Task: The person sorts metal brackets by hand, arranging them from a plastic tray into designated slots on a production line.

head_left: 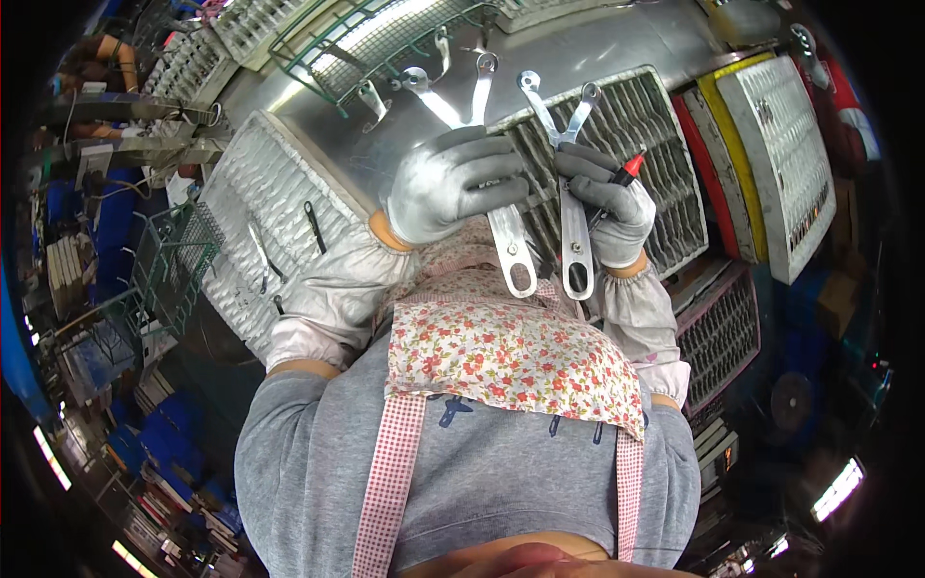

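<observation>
Both my hands wear grey-white work gloves. My left hand (453, 188) is closed round a shiny Y-shaped metal piece (513, 252), with two ringed prongs at the top and a long slotted handle at the bottom. A similar Y-shaped metal piece (575, 231) stands beside it, its forked end up, held by my right hand (619, 210). A red-and-black marker pen (630, 170) also sticks out between the right fingers, red end up. Both metal pieces are raised above a ridged tray (665, 144), side by side and apart. The left palm is hidden.
A pale ridged tray (252, 159) on the left bears a few thin metal and dark pieces (313, 226). Behind is a green wire basket (328, 63) with small metal parts (372, 104) by it. More trays (780, 159) stand at the right. A person's arm (120, 63) shows far left.
</observation>
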The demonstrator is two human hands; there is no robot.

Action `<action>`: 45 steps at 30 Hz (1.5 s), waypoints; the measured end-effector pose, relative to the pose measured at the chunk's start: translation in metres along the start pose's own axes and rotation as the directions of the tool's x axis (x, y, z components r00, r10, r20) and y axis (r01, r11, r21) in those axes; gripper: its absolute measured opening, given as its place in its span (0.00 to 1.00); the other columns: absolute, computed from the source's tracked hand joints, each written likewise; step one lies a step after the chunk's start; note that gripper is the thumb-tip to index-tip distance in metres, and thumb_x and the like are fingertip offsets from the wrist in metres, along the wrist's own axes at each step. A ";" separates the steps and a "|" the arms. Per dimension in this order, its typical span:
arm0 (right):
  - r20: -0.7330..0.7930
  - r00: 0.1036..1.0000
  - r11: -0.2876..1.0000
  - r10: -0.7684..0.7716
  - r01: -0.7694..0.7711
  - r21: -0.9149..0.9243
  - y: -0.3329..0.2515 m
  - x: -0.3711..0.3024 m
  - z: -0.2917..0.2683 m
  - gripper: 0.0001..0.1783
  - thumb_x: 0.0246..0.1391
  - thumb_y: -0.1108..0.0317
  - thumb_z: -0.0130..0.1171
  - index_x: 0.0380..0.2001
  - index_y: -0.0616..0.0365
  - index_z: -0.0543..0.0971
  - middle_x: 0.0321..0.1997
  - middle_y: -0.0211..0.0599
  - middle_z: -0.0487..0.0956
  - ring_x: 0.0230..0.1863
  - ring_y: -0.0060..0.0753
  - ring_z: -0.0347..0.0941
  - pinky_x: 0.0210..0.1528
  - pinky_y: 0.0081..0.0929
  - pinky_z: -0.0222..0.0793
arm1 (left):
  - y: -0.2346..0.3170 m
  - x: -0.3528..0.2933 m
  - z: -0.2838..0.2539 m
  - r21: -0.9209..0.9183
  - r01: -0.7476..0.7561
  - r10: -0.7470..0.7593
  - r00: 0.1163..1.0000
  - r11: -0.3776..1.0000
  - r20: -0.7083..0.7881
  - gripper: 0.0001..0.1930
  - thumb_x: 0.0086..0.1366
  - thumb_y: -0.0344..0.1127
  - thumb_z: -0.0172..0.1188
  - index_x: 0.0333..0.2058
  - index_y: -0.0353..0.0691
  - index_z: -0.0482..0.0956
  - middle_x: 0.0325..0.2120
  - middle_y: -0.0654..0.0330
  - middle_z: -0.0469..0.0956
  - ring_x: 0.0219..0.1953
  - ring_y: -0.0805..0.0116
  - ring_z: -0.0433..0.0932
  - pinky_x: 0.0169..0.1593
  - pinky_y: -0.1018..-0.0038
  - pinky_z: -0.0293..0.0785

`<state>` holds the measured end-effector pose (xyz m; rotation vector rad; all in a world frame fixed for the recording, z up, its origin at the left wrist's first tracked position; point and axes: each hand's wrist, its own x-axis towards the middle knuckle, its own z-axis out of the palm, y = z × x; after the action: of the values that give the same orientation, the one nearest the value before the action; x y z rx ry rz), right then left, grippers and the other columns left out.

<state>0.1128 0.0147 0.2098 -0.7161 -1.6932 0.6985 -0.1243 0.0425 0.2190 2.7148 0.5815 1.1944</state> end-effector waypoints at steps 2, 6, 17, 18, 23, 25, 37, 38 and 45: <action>0.033 0.999 0.999 -0.037 0.038 -0.031 -0.004 0.009 0.004 0.16 0.37 0.84 0.64 0.32 0.59 0.76 0.39 0.49 0.81 0.47 0.48 0.77 0.48 0.35 0.74 | 0.001 -0.003 -0.009 0.025 0.001 -0.001 1.000 1.000 -0.009 0.18 0.43 0.30 0.61 0.38 0.48 0.80 0.40 0.62 0.78 0.44 0.59 0.78 0.45 0.63 0.75; 0.109 0.988 0.991 -0.112 0.118 -0.056 0.003 0.023 0.016 0.16 0.37 0.84 0.63 0.33 0.58 0.75 0.39 0.49 0.80 0.46 0.49 0.77 0.46 0.35 0.75 | -0.008 -0.011 -0.023 0.070 0.003 -0.002 1.000 0.998 -0.007 0.18 0.46 0.33 0.58 0.39 0.49 0.79 0.41 0.63 0.77 0.45 0.61 0.77 0.46 0.64 0.75; 0.242 0.934 0.947 -0.264 0.298 -0.118 0.000 0.052 0.052 0.16 0.35 0.78 0.63 0.33 0.55 0.76 0.40 0.42 0.81 0.43 0.48 0.78 0.40 0.34 0.76 | -0.014 -0.043 -0.045 -0.141 0.216 -0.232 0.966 0.966 -0.110 0.09 0.57 0.33 0.59 0.37 0.41 0.79 0.42 0.52 0.76 0.46 0.53 0.77 0.44 0.60 0.75; 0.235 0.938 0.957 -0.254 0.279 -0.081 -0.002 0.056 0.059 0.16 0.35 0.78 0.63 0.33 0.56 0.76 0.40 0.43 0.81 0.42 0.48 0.78 0.39 0.34 0.75 | -0.013 -0.056 -0.039 -0.359 0.317 -0.389 0.910 0.878 -0.147 0.07 0.64 0.31 0.56 0.38 0.36 0.77 0.41 0.50 0.77 0.45 0.58 0.77 0.44 0.65 0.75; 0.105 0.993 0.984 0.057 -0.038 -0.176 -0.002 0.065 0.124 0.13 0.38 0.71 0.70 0.30 0.58 0.78 0.29 0.42 0.81 0.28 0.40 0.78 0.31 0.31 0.72 | 0.005 -0.077 -0.031 -0.776 0.566 -0.894 0.448 0.279 0.006 0.15 0.68 0.38 0.53 0.47 0.32 0.72 0.42 0.55 0.78 0.42 0.68 0.78 0.47 0.76 0.74; 0.081 0.944 0.934 0.320 -0.328 0.143 0.004 0.064 0.158 0.15 0.39 0.67 0.71 0.32 0.56 0.78 0.26 0.42 0.80 0.26 0.44 0.78 0.30 0.33 0.72 | 0.002 -0.096 -0.028 -0.786 0.587 -0.954 0.299 0.194 -0.012 0.16 0.69 0.38 0.52 0.48 0.32 0.71 0.39 0.57 0.78 0.41 0.70 0.77 0.46 0.76 0.73; 0.180 0.971 0.894 0.158 -0.064 -0.443 0.109 0.098 0.233 0.30 0.35 0.71 0.69 0.45 0.56 0.69 0.40 0.45 0.77 0.40 0.50 0.75 0.42 0.41 0.70 | -0.137 -0.209 -0.051 -0.915 0.402 -0.941 -0.319 -0.028 -0.112 0.08 0.65 0.38 0.57 0.35 0.38 0.77 0.19 0.65 0.73 0.15 0.77 0.67 0.17 0.79 0.60; 0.145 0.967 0.897 0.211 -0.133 -0.422 0.110 0.097 0.232 0.29 0.36 0.70 0.69 0.44 0.56 0.69 0.39 0.43 0.77 0.39 0.48 0.75 0.42 0.40 0.71 | -0.158 -0.208 -0.056 -0.912 0.408 -0.945 -0.310 -0.033 -0.104 0.08 0.65 0.38 0.57 0.35 0.38 0.77 0.19 0.65 0.73 0.15 0.77 0.67 0.17 0.79 0.60; 0.097 0.937 0.880 0.336 -0.276 -0.387 0.104 0.092 0.199 0.25 0.37 0.67 0.72 0.39 0.57 0.72 0.33 0.40 0.78 0.35 0.43 0.75 0.39 0.36 0.71 | -0.288 -0.155 -0.055 -0.594 0.793 -0.991 -0.097 -0.133 0.093 0.09 0.59 0.40 0.61 0.27 0.42 0.79 0.15 0.66 0.72 0.12 0.77 0.64 0.16 0.77 0.58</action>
<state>-0.0888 0.1345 0.1451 -1.2452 -1.9061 0.6753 -0.3454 0.2442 0.0767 0.7992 1.6341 1.0490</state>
